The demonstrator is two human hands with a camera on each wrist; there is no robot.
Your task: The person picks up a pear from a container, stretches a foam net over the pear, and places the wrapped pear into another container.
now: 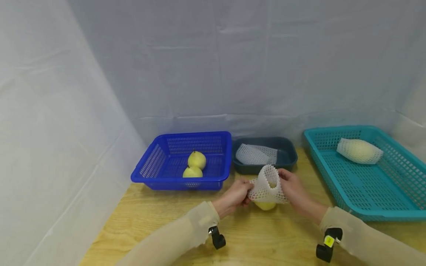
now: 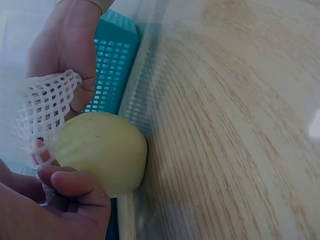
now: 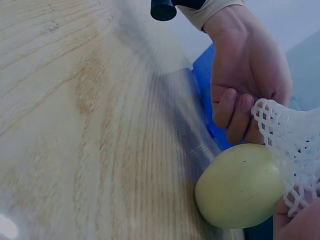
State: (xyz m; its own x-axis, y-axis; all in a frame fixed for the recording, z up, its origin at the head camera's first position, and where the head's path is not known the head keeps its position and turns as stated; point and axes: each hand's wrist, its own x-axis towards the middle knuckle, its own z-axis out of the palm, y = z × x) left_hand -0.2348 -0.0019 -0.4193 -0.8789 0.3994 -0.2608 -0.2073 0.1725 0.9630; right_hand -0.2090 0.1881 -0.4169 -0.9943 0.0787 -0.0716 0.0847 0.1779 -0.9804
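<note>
A white foam fruit net (image 1: 266, 186) is stretched between my two hands over a yellow pear (image 1: 265, 205) on the wooden table. My left hand (image 1: 235, 195) pinches the net's left edge, and my right hand (image 1: 296, 190) grips its right edge. Seen from the left wrist, the net (image 2: 47, 102) covers only one end of the pear (image 2: 102, 150), whose other end is bare. In the right wrist view the pear (image 3: 239, 186) rests on the table, with the net (image 3: 295, 145) at its far end.
Two bare pears (image 1: 196, 161) lie in a blue basket (image 1: 181, 180) at the left. A dark tray (image 1: 288, 152) behind the hands holds foam nets (image 1: 254, 154). At the right, a teal basket (image 1: 352, 207) contains a net-wrapped pear (image 1: 360, 151).
</note>
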